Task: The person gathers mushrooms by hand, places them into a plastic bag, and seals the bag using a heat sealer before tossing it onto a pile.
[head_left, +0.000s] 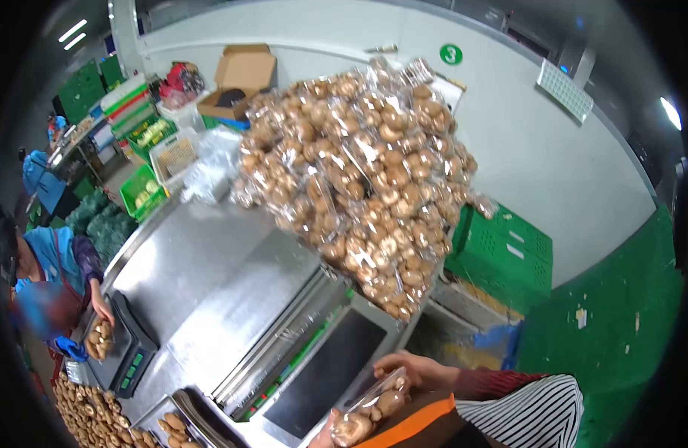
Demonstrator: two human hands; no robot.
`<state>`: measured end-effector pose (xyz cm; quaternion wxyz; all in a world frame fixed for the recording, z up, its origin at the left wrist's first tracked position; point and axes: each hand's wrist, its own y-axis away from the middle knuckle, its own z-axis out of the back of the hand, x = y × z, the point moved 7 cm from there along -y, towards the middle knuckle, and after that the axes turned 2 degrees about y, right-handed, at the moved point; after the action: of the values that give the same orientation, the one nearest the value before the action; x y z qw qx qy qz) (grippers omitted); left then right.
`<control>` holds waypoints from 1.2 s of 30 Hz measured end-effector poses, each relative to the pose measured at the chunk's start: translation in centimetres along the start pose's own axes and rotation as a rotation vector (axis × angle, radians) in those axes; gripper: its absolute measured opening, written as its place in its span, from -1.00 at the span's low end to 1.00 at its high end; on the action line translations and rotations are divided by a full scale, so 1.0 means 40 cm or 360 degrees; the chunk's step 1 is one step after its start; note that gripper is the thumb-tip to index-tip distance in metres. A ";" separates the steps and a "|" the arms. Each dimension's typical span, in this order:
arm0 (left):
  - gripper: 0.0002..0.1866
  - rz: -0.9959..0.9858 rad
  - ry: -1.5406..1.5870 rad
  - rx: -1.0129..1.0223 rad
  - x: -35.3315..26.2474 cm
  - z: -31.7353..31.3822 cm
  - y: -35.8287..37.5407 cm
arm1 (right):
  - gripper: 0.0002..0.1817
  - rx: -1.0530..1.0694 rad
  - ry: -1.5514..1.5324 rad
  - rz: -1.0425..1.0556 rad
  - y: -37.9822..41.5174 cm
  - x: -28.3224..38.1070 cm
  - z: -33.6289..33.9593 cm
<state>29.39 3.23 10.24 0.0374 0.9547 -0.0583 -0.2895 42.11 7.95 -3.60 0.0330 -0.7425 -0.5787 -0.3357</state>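
Note:
A clear plastic bag of brown mushrooms is held close to my body at the bottom of the view. My right hand, below a dark red sleeve, has its fingers curled at the upper end of this bag. At the lower end my left hand grips the bag; much of this hand is cut off by the frame edge. Just beyond the bag lies a dark flat plate of a machine set into the steel table.
A large heap of bagged mushrooms covers the far end of the steel table. At left a co-worker handles bagged mushrooms over a scale. Loose mushrooms lie lower left. A green crate stands right.

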 end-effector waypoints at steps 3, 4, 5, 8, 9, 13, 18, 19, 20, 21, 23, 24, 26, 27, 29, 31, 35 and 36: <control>-0.47 0.0062 0.0119 0.0052 -0.069 -0.050 -0.062 | -0.42 0.0109 0.1360 0.0214 -0.049 0.112 -0.065; -0.44 0.0055 0.0134 0.0055 -0.099 -0.062 -0.092 | -0.51 0.0028 0.1092 0.0020 -0.097 0.116 -0.043; -0.41 0.0035 0.0126 0.0042 -0.123 -0.065 -0.119 | -0.54 -0.0034 0.1243 0.0058 -0.162 0.161 -0.017; -0.32 -0.0085 0.0315 -0.0366 -0.138 0.109 -0.178 | -0.60 -0.0316 0.1015 0.0097 -0.347 0.381 -0.055; -0.29 -0.0137 0.0570 -0.0704 -0.099 0.258 -0.176 | -0.55 -0.0105 0.1182 0.0241 -0.446 0.460 -0.030; -0.71 -0.0385 0.0171 -0.0970 -0.207 0.350 -0.164 | -0.57 -0.0447 0.0962 0.0787 -0.759 0.899 -0.010; -0.75 -0.0424 -0.0290 -0.1270 -0.254 0.431 -0.094 | -0.61 -0.0766 0.0681 0.1363 -0.961 1.360 -0.041; -0.77 -0.0416 -0.0238 -0.1373 -0.256 0.439 -0.081 | -0.56 -0.0906 0.0481 0.1497 -1.000 1.424 -0.023; -0.78 -0.0423 -0.0235 -0.1382 -0.260 0.443 -0.072 | -0.40 -0.0798 0.0534 0.1389 -1.058 1.482 0.013; -0.79 -0.0428 -0.0292 -0.1457 -0.261 0.450 -0.059 | -0.30 -0.0837 0.0435 0.1319 -1.088 1.495 0.030; -0.79 -0.0585 -0.0384 -0.1391 -0.265 0.465 -0.038 | -0.40 -0.0556 0.0361 0.1183 -1.136 1.403 -0.014; -0.79 -0.0580 -0.0432 -0.1569 -0.254 0.471 -0.011 | -0.52 -0.0425 0.0363 0.1083 -1.174 1.331 -0.038; -0.78 -0.0826 -0.0818 -0.1653 -0.270 0.482 0.025 | -0.71 -0.0227 0.0452 0.0700 -1.276 1.109 -0.107; -0.86 -0.0883 -0.0830 -0.1725 -0.280 0.468 0.054 | -0.72 -0.0337 0.0755 0.0537 -1.310 0.980 -0.134; -0.86 -0.1040 -0.1067 -0.2069 -0.258 0.518 0.141 | -0.65 0.0017 0.1542 0.0098 -1.321 0.674 -0.240; -0.57 -0.1219 -0.1746 -0.2517 -0.317 0.518 0.213 | -0.54 0.0313 0.1833 0.0133 -1.278 0.408 -0.382; -0.08 -0.1278 -0.2093 -0.2739 -0.424 0.595 0.244 | -0.36 0.1257 0.2480 0.0975 -1.248 0.067 -0.598; -0.02 -0.1300 -0.2073 -0.2713 -0.451 0.633 0.240 | -0.36 0.1250 0.2483 0.0981 -1.248 0.032 -0.627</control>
<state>-0.44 -4.86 0.15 0.5378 0.2356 0.4624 -0.6644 -13.31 14.43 -0.48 0.7503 -0.3630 -0.2418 -0.4968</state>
